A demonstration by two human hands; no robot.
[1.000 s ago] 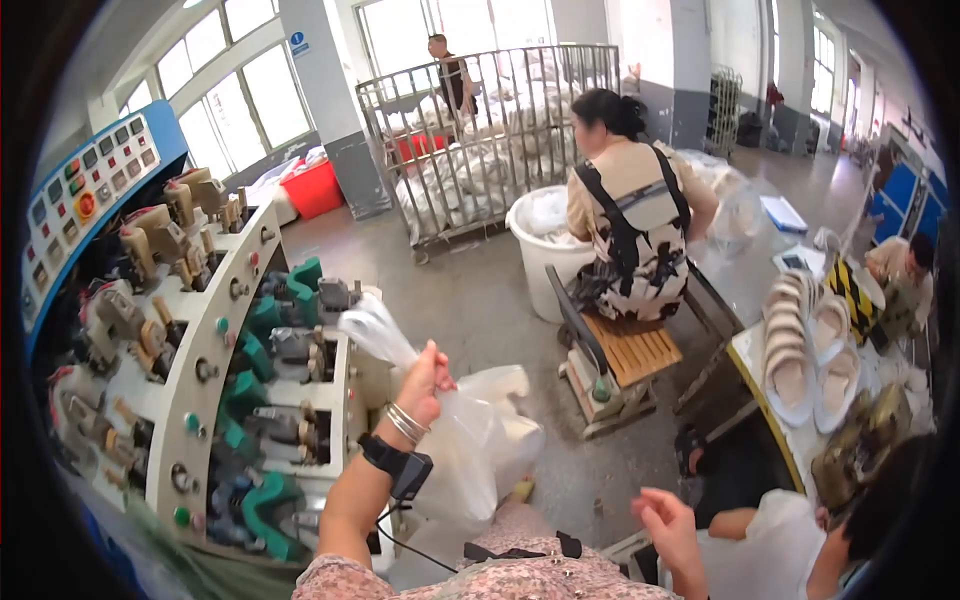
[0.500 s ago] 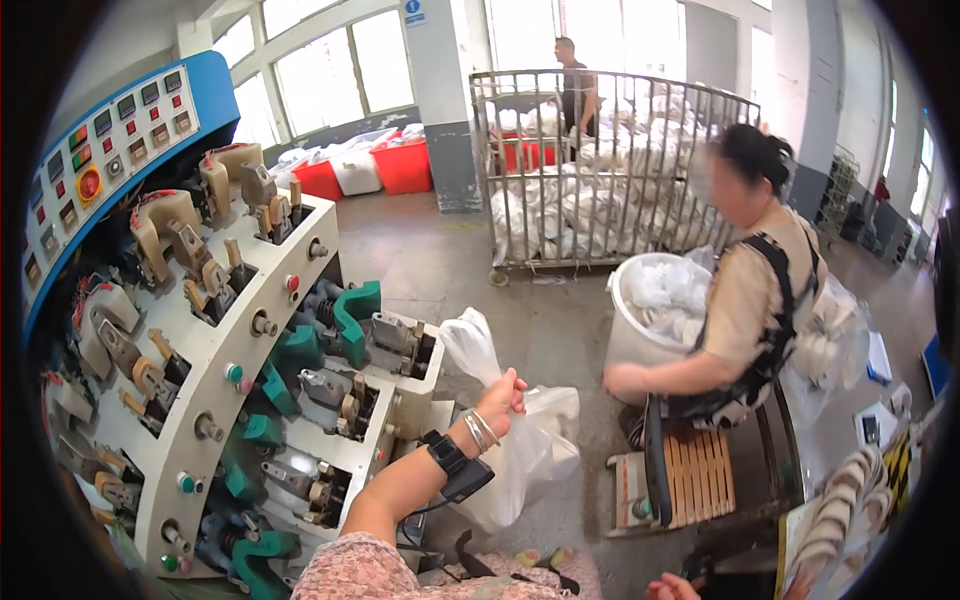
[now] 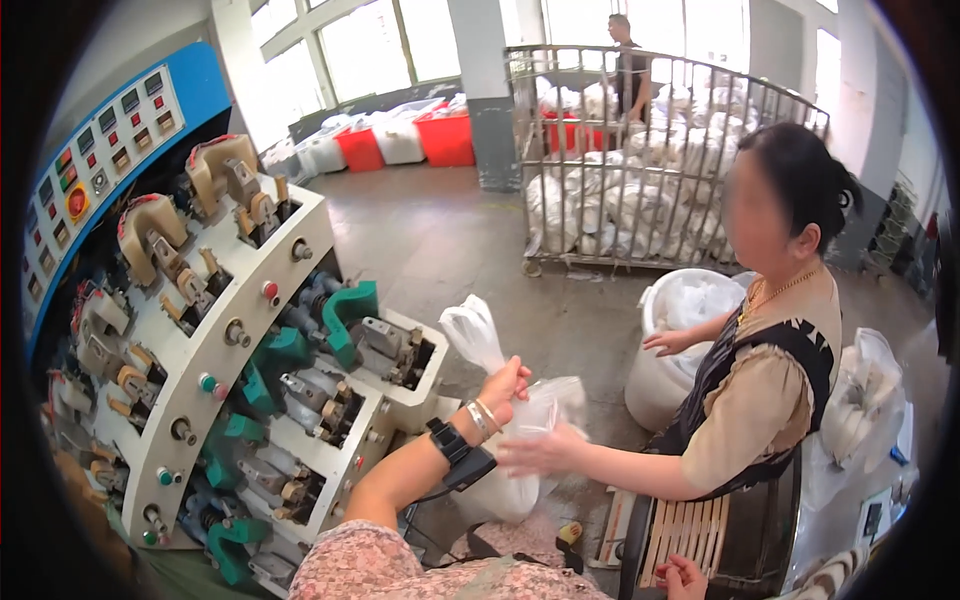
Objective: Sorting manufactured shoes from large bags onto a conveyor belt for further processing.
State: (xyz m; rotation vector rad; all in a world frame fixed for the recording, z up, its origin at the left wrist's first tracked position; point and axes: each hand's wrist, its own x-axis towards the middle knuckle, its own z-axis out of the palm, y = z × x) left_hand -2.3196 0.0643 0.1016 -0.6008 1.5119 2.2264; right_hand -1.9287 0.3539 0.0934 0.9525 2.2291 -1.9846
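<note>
- Since the earlier frame, the seated co-worker's hand (image 3: 535, 452) has come to the thin, crinkled translucent plastic bag (image 3: 520, 430), touching its side.
- The left hand (image 3: 505, 385) is closed around the bag's gathered neck; the bag hangs beside the white machine (image 3: 215, 350) with green moulded clamps.
- Right hand (image 3: 685, 575), at the lower edge: I cannot tell how far open it is.
</note>
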